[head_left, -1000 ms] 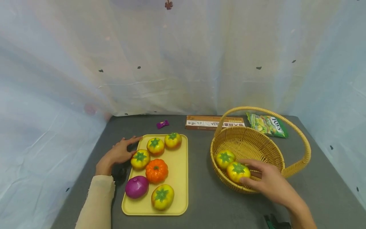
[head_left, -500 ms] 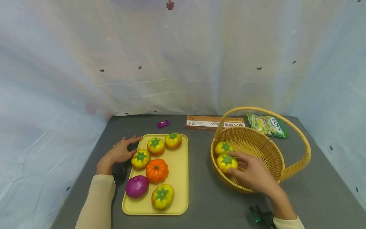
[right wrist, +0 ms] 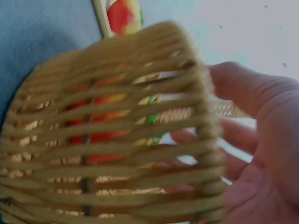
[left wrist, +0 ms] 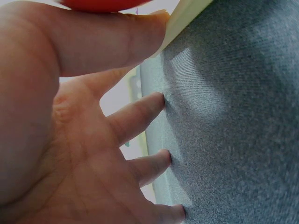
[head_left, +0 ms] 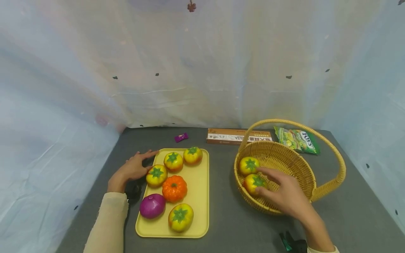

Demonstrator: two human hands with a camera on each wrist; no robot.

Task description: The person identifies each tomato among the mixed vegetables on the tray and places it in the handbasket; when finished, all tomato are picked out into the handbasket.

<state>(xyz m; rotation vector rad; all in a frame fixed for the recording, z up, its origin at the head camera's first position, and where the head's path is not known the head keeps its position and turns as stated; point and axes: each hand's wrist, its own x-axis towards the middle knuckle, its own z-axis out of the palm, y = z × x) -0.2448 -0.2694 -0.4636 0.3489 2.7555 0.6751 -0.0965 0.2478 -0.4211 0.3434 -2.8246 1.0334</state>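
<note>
In the head view, my left hand (head_left: 133, 168) lies at the left edge of a yellow tray (head_left: 200, 196). Its thumb touches the tray rim, and its spread fingertips rest on the grey cloth (left wrist: 243, 130). Nearest to it on the tray is a toy persimmon (head_left: 156, 175). My right hand (head_left: 286, 193) reaches into a wicker basket (head_left: 294, 165), fingers loosely extended around a yellow-and-red toy persimmon (head_left: 254, 184). Another toy persimmon (head_left: 249, 165) lies behind that one in the basket. Seen from the right wrist, the basket wall (right wrist: 112, 172) partly hides the fruit and fingertips.
The tray also carries an orange toy pumpkin (head_left: 174, 188), a purple toy onion (head_left: 152, 206) and more persimmons (head_left: 180, 218). Behind stand a purple candy wrapper (head_left: 181, 137), a long brown box (head_left: 238, 136) and a green snack bag (head_left: 297, 140). The basket handle (head_left: 340, 168) arches up at the right.
My right hand moved left with the front persimmon, then eased slightly back. That persimmon now sits tilted against the basket's left wall, and the other shifted a little backward. The left hand stayed put.
</note>
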